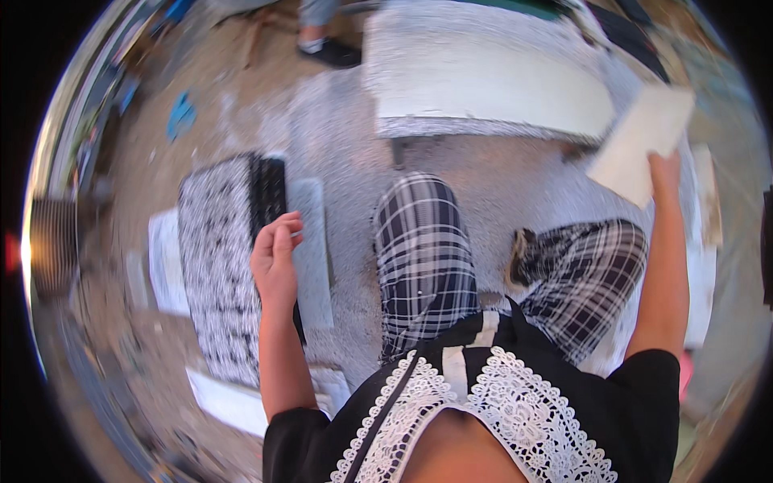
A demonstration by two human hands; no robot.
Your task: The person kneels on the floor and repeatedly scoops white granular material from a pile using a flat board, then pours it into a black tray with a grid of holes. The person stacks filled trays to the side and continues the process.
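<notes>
My right hand (663,172) grips the lower right edge of a flat, cream-coloured rectangular sheet (642,138). The sheet is tilted and held out to the right, beside the right end of a low table (483,126). My left hand (276,256) holds nothing; its fingers are loosely bent and a little apart. It hovers by the right side of a black block-like stack (219,266) covered in white powder. Motion blurs the stack, so I cannot tell what it is made up of. A large cream sheet (499,84) lies on the table top.
Pale flat sheets (312,249) lie beside and under the dark stack, with more white pieces (229,402) near its lower end. Further pale sheets (702,282) lie at the right. A blue scrap (181,117) is on the dusty floor. Another person's shoe (330,53) stands beyond the table's left end.
</notes>
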